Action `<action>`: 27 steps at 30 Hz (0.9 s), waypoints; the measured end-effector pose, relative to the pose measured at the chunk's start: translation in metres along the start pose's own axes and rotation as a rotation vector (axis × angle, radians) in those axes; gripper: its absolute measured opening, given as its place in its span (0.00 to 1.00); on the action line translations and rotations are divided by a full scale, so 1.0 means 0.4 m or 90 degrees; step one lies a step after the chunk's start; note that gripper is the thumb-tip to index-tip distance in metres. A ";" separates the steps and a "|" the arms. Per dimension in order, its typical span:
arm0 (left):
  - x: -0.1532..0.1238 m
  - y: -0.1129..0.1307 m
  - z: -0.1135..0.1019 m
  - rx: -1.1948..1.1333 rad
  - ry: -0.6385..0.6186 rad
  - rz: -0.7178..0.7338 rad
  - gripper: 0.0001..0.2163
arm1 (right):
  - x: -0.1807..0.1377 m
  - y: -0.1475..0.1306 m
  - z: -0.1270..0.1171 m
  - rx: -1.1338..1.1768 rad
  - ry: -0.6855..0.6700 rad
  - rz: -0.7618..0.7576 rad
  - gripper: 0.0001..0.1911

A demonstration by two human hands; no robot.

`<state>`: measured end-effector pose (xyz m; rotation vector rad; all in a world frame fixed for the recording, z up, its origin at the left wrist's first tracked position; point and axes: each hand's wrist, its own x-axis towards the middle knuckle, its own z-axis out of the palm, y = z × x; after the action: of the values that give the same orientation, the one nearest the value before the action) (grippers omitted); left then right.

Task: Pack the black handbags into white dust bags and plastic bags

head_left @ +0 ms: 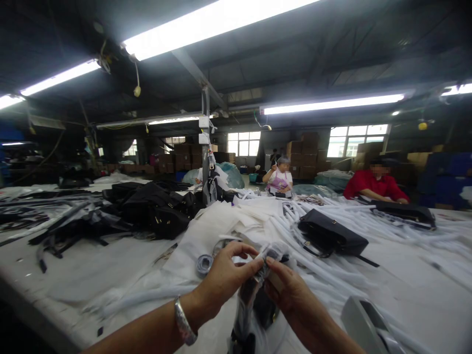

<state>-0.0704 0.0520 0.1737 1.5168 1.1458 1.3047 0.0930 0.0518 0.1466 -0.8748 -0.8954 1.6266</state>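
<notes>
My left hand (pixel 226 270), with a silver bangle on its wrist, pinches a dark strap wrapped in clear plastic (pixel 248 295). From the other side, my right hand (pixel 291 295) grips the same wrapped strap, thumb and fingers closed close to the left fingertips. Below the hands the plastic hangs down beside a dark item (pixel 263 307), partly hidden by my right hand. A roll of clear tape (pixel 204 264) lies just left of my left hand. At the lower right stands a grey tape dispenser-like device (pixel 365 327).
A black handbag (pixel 332 231) rests on white tubes at the right. Black bags (pixel 155 206) are heaped at the left. White sheets (pixel 217 216) cover the middle of the table (pixel 73 280). Two people sit across it, one in red (pixel 372 184), one in a purple apron (pixel 279 182).
</notes>
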 end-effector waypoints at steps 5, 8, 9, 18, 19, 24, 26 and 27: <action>0.007 -0.014 -0.010 -0.142 0.030 -0.119 0.37 | 0.003 -0.001 -0.001 -0.022 0.005 0.005 0.18; 0.010 -0.008 -0.012 -0.257 -0.069 -0.138 0.40 | 0.002 -0.006 0.003 -0.043 -0.015 0.003 0.19; 0.010 -0.004 -0.012 -0.263 -0.098 -0.117 0.36 | 0.002 -0.009 0.003 -0.040 -0.026 0.003 0.19; 0.008 0.013 -0.019 -0.161 -0.146 -0.014 0.15 | -0.007 -0.035 -0.021 0.098 -0.130 0.008 0.18; 0.009 0.013 -0.021 -0.154 -0.144 -0.012 0.15 | -0.008 -0.032 -0.027 0.128 -0.112 0.014 0.17; 0.008 0.018 -0.026 -0.151 -0.151 -0.005 0.15 | -0.023 -0.002 -0.031 0.163 -0.088 -0.004 0.20; 0.005 0.023 -0.026 -0.134 -0.147 0.004 0.14 | -0.028 0.009 -0.016 0.151 -0.100 -0.035 0.23; 0.003 0.025 -0.025 -0.126 -0.143 0.007 0.13 | -0.030 0.014 -0.007 0.147 -0.095 -0.050 0.24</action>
<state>-0.0790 0.0509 0.1851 1.4811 0.8414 1.1826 0.0953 0.0395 0.1418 -0.5578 -0.8142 1.7036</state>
